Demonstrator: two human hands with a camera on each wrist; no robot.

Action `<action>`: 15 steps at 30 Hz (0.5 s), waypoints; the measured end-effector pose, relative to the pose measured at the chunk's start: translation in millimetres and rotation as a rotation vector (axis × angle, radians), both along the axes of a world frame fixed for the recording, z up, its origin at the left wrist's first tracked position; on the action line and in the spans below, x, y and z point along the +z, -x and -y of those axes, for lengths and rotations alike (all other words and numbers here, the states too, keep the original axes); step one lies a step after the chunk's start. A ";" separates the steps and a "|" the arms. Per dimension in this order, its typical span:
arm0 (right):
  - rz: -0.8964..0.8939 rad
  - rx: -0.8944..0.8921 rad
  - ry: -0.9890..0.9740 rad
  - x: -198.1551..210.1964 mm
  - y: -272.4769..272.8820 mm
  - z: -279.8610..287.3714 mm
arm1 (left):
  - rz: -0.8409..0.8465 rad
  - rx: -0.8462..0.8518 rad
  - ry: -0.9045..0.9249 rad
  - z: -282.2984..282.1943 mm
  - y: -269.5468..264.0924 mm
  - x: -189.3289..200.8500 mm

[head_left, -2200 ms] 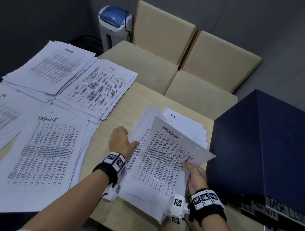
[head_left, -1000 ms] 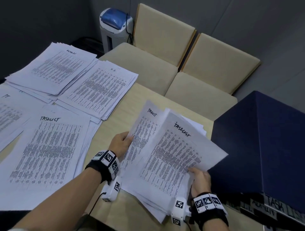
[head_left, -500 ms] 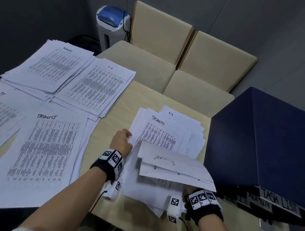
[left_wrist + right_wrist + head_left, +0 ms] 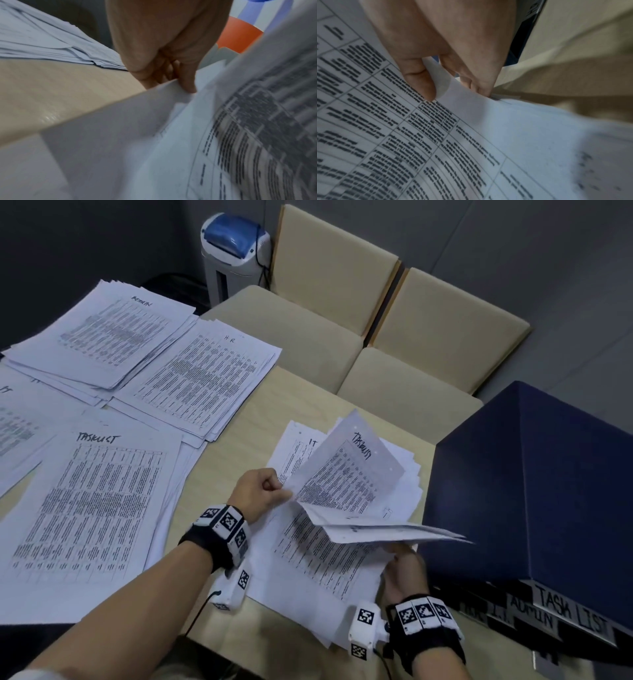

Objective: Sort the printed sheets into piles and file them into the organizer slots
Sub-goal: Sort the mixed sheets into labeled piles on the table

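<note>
the head camera sits above me and looks forward and down across the pale wooden table point(image 4: 239, 419), taking in both my forearms, the piles of white printed sheets point(image 4: 191, 378), the dark blue box-shaped organizer point(image 4: 534, 484) at my right and two cream padded chairs point(image 4: 342, 302) beyond the far edge. the left wrist camera lies low, close behind my left hand point(image 4: 164, 44), and faces along it over the tabletop toward the far piles. the right wrist camera is just as close behind my right hand point(image 4: 443, 51), facing along the fingers. all three views share the loose fanned stack of printed white sheets point(image 4: 329, 556) between my hands, blurred in both wrist views.
</note>
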State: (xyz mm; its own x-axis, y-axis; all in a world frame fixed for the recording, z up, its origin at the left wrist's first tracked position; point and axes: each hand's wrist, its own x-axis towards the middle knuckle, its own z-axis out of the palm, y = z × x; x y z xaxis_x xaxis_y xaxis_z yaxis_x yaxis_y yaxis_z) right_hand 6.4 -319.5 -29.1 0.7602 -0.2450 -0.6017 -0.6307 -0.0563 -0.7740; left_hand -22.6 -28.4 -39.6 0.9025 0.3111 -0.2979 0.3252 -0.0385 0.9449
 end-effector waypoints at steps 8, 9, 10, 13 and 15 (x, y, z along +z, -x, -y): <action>0.048 -0.114 -0.376 1.3 0.0 -0.6 | -0.012 -0.151 0.265 4.5 -1.4 21.0; 0.063 -0.127 -0.349 1.0 -1.4 -1.1 | -0.022 -0.179 0.259 5.2 -0.8 21.6; 0.087 -0.143 -0.327 0.2 -2.5 -0.5 | -0.028 -0.195 0.248 6.2 -0.3 22.3; 0.138 -0.138 -0.286 6.0 -0.8 -2.3 | -0.046 -0.190 0.097 6.4 2.1 21.2; 0.138 -0.105 -0.269 15.6 -0.7 -6.3 | -0.039 -0.252 0.037 4.4 3.9 21.3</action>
State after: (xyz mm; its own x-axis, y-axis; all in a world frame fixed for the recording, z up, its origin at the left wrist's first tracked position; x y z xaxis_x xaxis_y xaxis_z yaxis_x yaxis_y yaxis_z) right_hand 7.1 -313.3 -13.5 0.8180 -0.1721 -0.5488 -0.5107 0.2218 -0.8307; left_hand -26.5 -32.8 -18.4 0.9377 0.0662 -0.3410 0.3459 -0.0889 0.9340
